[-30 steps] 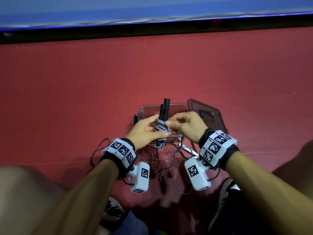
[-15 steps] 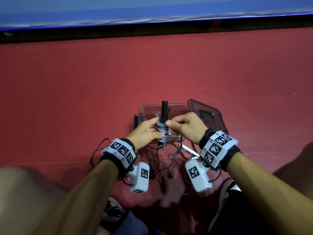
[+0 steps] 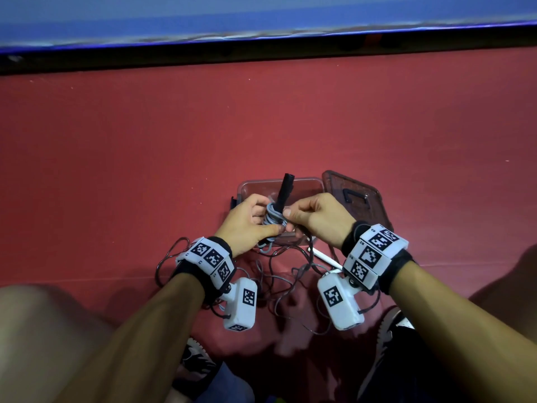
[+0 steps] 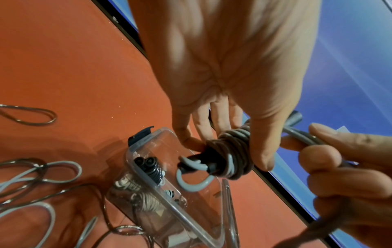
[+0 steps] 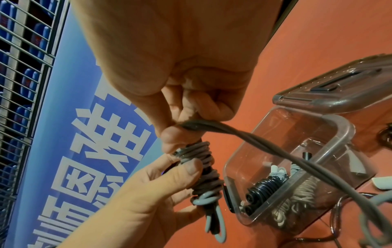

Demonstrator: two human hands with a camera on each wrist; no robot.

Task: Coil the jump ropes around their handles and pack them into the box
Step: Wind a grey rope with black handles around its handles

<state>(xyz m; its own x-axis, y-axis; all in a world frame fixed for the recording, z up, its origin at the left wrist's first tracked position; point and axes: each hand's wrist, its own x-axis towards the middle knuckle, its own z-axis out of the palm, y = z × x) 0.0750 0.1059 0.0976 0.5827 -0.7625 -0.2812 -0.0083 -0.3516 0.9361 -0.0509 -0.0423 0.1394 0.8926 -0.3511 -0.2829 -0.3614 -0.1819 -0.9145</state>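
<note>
My left hand (image 3: 250,221) grips a pair of black jump rope handles (image 3: 284,191) with grey rope (image 3: 271,218) coiled round their middle, thumb pressed on the coil (image 4: 233,151). My right hand (image 3: 313,212) pinches the free grey rope (image 5: 244,135) beside the coil (image 5: 203,161) and holds it taut. Both hands hover just above the clear plastic box (image 3: 308,187) on the red floor. Inside the box lie a coiled black rope (image 5: 263,188) and a coiled white rope (image 5: 301,189). Loose grey rope (image 3: 290,274) trails on the floor toward me.
The dark translucent lid (image 3: 357,199) leans at the box's right side. A white handle (image 3: 325,257) lies on the floor near my right wrist. More loose rope loops (image 4: 38,181) spread left of the box. A blue banner wall (image 3: 261,21) borders the floor beyond.
The handles have tilted from upright to leaning right, and the grey coil on them has grown a little. My right hand has brought the rope round to the coil's right side.
</note>
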